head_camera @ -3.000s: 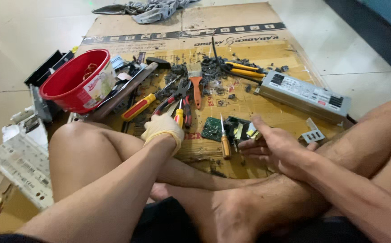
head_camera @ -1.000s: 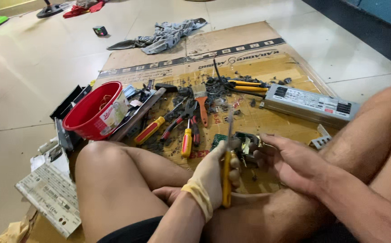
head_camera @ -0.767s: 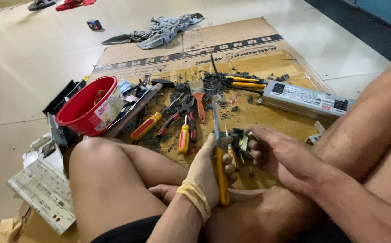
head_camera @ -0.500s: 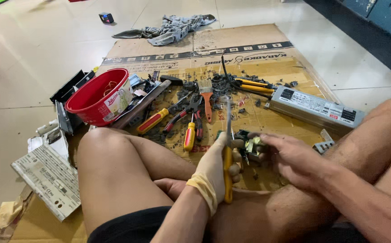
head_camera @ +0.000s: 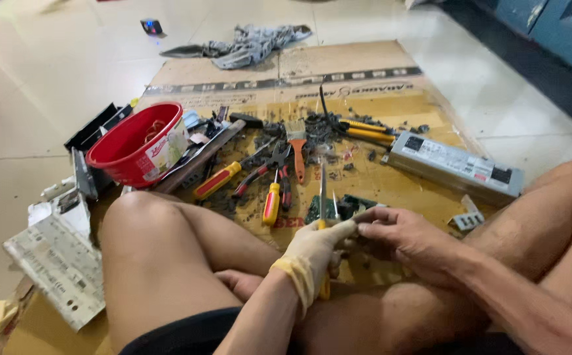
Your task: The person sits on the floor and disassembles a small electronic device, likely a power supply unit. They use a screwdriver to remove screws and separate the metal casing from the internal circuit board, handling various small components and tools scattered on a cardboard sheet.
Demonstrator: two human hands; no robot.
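1. The person sits cross-legged on a flattened cardboard sheet spread over the tiled floor, bare knees framing the work.
2. The left hand, in a pale glove, has its grip clamped on a yellow-handled screwdriver; the handle runs down through the fist and the shaft points up and away toward the far side.
3. The right hand is bare, its fingers pinched together on a small part just beside the gloved fingertips; the part is too small to make out.
4. Both hands meet over a green circuit board lying on the cardboard just beyond them, between the knees.
5. Left of the board lies a second screwdriver with a yellow and red handle, and farther left a longer red and yellow screwdriver.
6. Pliers with red grips and an orange-handled brush lie just beyond these, among dark scraps.
7. A red plastic bowl stands at the left edge of the cardboard, with a hammer beside it.
8. On the right, a long grey metal power unit lies near the right knee, with a small metal bracket near it.
9. A grey rag lies at the far end of the cardboard.
10. A pale printed board rests on the floor at the near left.
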